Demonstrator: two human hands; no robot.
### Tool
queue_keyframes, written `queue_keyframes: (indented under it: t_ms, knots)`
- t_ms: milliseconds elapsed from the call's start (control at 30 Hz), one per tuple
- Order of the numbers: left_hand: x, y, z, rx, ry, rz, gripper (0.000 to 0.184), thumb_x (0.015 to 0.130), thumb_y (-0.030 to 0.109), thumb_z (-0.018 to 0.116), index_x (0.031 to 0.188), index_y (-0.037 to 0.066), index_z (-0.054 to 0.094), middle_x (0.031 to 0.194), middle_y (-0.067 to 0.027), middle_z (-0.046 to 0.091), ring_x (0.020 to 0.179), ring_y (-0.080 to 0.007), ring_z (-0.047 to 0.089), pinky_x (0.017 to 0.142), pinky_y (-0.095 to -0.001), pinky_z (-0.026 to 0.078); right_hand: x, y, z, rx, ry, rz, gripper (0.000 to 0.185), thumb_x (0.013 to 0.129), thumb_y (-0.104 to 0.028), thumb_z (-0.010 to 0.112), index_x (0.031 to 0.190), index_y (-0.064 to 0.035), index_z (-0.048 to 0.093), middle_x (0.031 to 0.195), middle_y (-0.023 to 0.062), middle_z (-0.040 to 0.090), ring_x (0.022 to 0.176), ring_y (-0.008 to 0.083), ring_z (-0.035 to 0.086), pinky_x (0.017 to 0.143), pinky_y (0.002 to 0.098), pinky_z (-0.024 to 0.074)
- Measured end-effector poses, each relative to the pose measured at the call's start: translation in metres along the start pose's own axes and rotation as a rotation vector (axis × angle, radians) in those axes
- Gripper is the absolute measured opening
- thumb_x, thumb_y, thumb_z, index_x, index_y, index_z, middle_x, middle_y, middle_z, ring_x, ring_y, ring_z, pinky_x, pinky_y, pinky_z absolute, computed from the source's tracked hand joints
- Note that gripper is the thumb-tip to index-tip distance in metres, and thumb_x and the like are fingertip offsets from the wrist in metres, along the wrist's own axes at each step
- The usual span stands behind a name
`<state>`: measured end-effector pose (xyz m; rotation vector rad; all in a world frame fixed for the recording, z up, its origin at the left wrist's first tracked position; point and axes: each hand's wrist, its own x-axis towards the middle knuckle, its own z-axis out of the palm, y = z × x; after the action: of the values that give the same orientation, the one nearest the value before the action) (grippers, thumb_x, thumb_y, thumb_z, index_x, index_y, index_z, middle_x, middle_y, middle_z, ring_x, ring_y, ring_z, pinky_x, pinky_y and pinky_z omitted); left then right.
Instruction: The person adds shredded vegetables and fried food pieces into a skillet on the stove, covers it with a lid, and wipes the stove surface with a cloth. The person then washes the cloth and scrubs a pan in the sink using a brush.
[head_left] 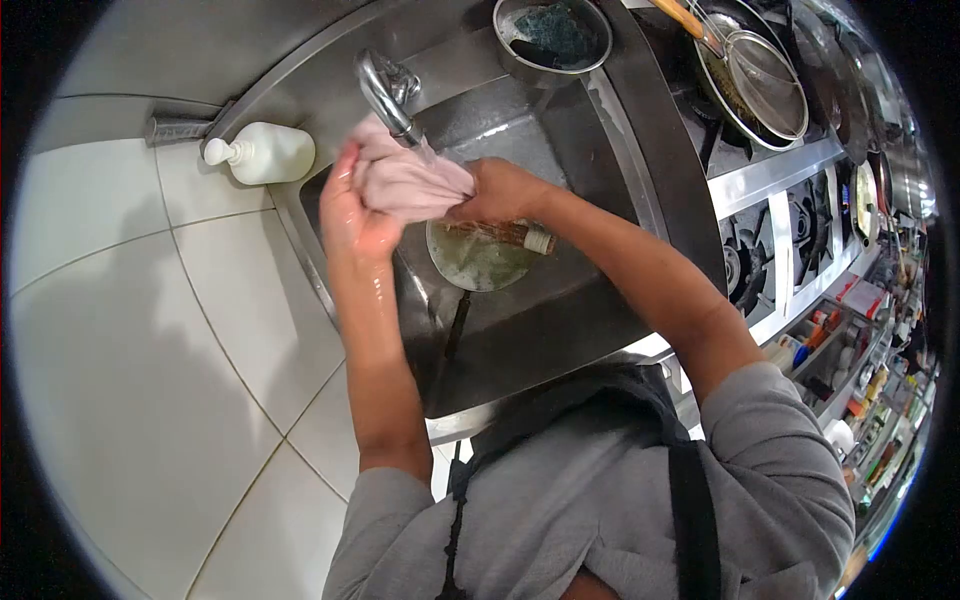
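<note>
A wet, bunched pale pink cloth (405, 180) hangs between my hands, right under the spout of the metal faucet (385, 95). My left hand (360, 220) supports it from the left, thumb up along its side and the other fingers partly hidden by the cloth. The fingers of my right hand (497, 190) are wrapped round the cloth's right end. Below, in the steel sink (560, 320), sits a round pan (475, 265) with cloudy greenish water. A reddish-brown bundle with a pale end (535, 242), perhaps a brush, lies across the pan, partly hidden by my right hand.
A white pump bottle (270, 153) lies on its side left of the sink. A metal pot (552, 35) with a dark scouring pad stands at the sink's back corner. On the right stove, a strainer (765, 85) rests over a pan. White tiles (220, 310) cover the left.
</note>
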<state>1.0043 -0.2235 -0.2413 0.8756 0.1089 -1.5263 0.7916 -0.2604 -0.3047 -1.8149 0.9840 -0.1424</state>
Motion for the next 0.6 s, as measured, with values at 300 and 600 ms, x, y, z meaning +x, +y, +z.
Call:
queue_keyframes:
  t_ms: [300,600]
  knots:
    - [-0.001,-0.009,-0.075,0.196,-0.095,0.138,0.044,0.098,0.016,0.056,0.139,0.002,0.052,0.136,-0.0168,0.061,0.125,-0.0333,0.059,0.112,-0.0501,0.044,0.050,0.058,0.003,-0.317,0.187,-0.381,0.046,0.086,-0.039,0.063,0.114,-0.0030,0.072,0.112,0.0236,0.072,0.101,0.0435,0.069,0.092,0.0484,0.0548]
    - [0.044,-0.090,-0.076,-0.062,-0.241,-0.245,0.051,0.103,0.051,0.052,0.132,0.010,0.056,0.134,-0.0115,0.061,0.127,-0.0317,0.055,0.109,-0.0557,0.040,-0.033,-0.073,0.098,0.084,0.494,-0.480,0.034,0.076,-0.037,0.080,0.080,-0.0041,0.073,0.076,0.0163,0.066,0.070,0.0377,0.064,0.072,0.0472,0.0501]
